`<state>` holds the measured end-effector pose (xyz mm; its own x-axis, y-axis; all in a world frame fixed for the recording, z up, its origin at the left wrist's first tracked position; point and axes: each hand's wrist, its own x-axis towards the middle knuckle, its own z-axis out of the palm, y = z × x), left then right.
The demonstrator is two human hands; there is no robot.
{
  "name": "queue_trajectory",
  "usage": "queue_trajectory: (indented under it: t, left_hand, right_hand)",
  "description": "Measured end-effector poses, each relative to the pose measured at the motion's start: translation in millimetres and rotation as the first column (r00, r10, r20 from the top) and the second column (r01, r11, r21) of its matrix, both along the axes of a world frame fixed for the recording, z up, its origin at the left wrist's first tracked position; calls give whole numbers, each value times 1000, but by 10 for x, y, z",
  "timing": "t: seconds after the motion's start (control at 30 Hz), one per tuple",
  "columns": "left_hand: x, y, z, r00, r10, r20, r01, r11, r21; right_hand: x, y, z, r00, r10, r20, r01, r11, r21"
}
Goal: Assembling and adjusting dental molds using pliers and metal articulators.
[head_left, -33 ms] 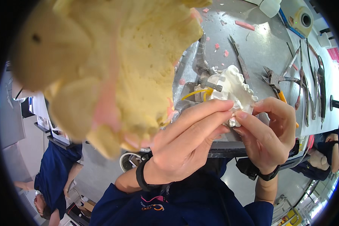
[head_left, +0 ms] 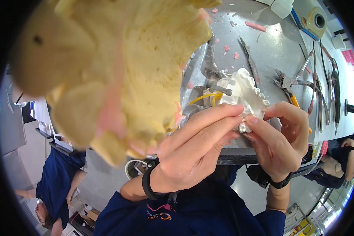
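Observation:
A white plaster dental cast (head_left: 240,86) with a row of teeth along its right side sits on a metal articulator (head_left: 223,90). Yellow rubber bands (head_left: 205,96) stretch across the articulator. My left hand (head_left: 192,157) has its fingertips pinched on the near end of the cast. From the other side, my right hand (head_left: 281,143) grips the same end, thumb and fingers curled around the teeth. Whether a small piece lies between the fingertips is hidden. A large yellowish plaster cast with pink wax (head_left: 145,70) looms blurred at the upper left, very near the camera.
Right of the cast lie a scalpel-like knife (head_left: 249,59), pliers with orange handles (head_left: 289,88) and several slim hand tools (head_left: 314,78). Pink wax scraps (head_left: 236,56) and a wax strip (head_left: 255,26) dot the metal table. A yellowish device (head_left: 316,19) stands behind. Other people (head_left: 61,185) are nearby.

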<state>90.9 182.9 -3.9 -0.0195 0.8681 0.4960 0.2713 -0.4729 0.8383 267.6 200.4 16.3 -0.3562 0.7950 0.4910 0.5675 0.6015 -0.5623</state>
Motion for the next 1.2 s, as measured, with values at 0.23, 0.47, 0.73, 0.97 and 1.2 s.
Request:
queue_trajectory:
  t: [0.23, 0.47, 0.73, 0.97, 1.2]
  left_hand:
    - [20, -2, -1, 1000, 3, 24, -3, 1000, -9]
    - [38, -8, 4, 1000, 5, 10, -5, 1000, -10]
    - [-9, -22, -16, 1000, -1, -27, 1, 1000, 13]
    - [-292, -438, 408, 946, 310, 96, -304, 949, -79]
    - [-346, 1, 647, 869, 133, 477, -84, 989, -122]
  right_hand:
    - [14, -7, 1, 999, 2, 36, -2, 1000, 18]
    - [25, -6, -8, 999, 27, 33, -28, 999, 17]
    - [18, 4, -36, 999, 31, 14, -31, 999, 11]
    - [105, 134, 126, 991, 76, 106, -79, 996, 29]
    - [-72, 265, 163, 980, 164, 109, -153, 983, -103]
